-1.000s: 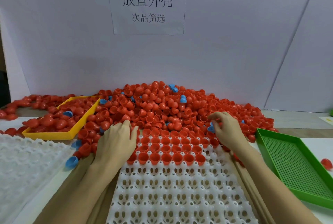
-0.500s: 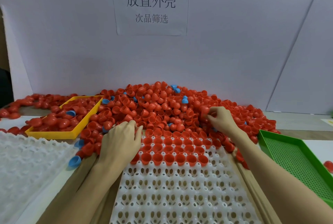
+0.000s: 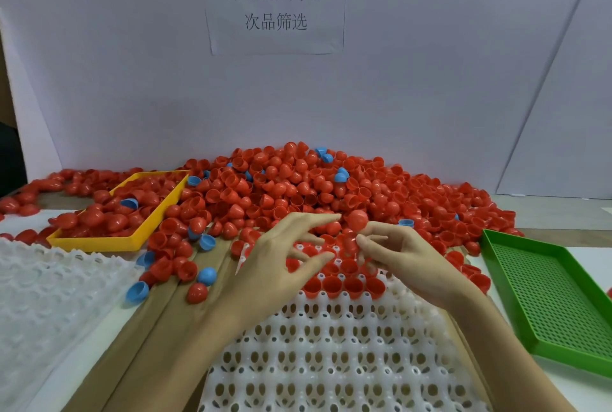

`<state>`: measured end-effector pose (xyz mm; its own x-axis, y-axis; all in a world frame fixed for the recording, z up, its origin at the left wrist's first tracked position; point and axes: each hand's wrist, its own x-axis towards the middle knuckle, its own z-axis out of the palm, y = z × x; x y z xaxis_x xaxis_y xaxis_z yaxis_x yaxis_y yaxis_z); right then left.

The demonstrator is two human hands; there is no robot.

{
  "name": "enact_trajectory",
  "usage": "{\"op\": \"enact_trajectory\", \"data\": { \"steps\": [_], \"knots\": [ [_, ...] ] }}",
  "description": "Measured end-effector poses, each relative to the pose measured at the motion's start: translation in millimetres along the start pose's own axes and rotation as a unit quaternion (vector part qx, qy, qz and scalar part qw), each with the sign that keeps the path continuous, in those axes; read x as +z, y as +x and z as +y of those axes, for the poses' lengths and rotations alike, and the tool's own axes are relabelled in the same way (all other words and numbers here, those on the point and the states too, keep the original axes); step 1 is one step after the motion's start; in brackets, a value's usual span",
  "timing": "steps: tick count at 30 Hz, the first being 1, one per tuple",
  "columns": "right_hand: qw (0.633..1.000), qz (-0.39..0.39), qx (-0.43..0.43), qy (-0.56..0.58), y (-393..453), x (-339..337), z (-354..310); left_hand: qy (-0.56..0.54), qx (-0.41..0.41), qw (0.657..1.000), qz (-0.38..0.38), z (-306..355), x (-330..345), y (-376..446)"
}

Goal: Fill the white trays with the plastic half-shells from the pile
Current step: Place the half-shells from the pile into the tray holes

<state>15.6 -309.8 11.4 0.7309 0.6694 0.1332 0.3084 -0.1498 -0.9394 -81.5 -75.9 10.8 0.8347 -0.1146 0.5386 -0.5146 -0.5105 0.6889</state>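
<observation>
A white backboard (image 3: pixel 430 80) walls the table's far edge, the pile (image 3: pixel 298 189) heaped against it at twelve o'clock. The white tray (image 3: pixel 331 345) sits centre, its near rows bare. Above its filled far rows, the left hand (image 3: pixel 281 262) spreads loose; the right hand (image 3: pixel 397 252) pinches a red shell (image 3: pixel 357 219). A green tray (image 3: pixel 546 295) borders at three o'clock.

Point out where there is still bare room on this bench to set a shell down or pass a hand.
Free: the white tray cells nearer than its filled red rows, the green tray floor, and the brown strip between the two white trays, past the loose shells at its far end. Crowded: the red pile, the yellow tray, and the far tray rows under both hands.
</observation>
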Motion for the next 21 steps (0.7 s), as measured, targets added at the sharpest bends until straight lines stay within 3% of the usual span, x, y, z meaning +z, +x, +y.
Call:
{"op": "enact_trajectory", "data": {
  "steps": [6, 11, 18, 21],
  "knots": [
    [0.999, -0.034, -0.018, -0.029, -5, 9, -6, -0.029, -0.024, 0.999, -0.032, 7, 13, -4],
    [0.998, 0.002, -0.041, -0.054, -7, 16, -8, -0.106, -0.077, 0.991, -0.023, 10, 17, -4],
    [0.997, 0.007, -0.068, -0.045, -9, 20, -16, -0.254, -0.177, 0.95, 0.038, 11, 17, -3],
    [0.995, 0.011, -0.095, -0.032, -11, 22, -18, -0.295, -0.196, 0.935, 0.031, 9, 17, -4]
  ]
}}
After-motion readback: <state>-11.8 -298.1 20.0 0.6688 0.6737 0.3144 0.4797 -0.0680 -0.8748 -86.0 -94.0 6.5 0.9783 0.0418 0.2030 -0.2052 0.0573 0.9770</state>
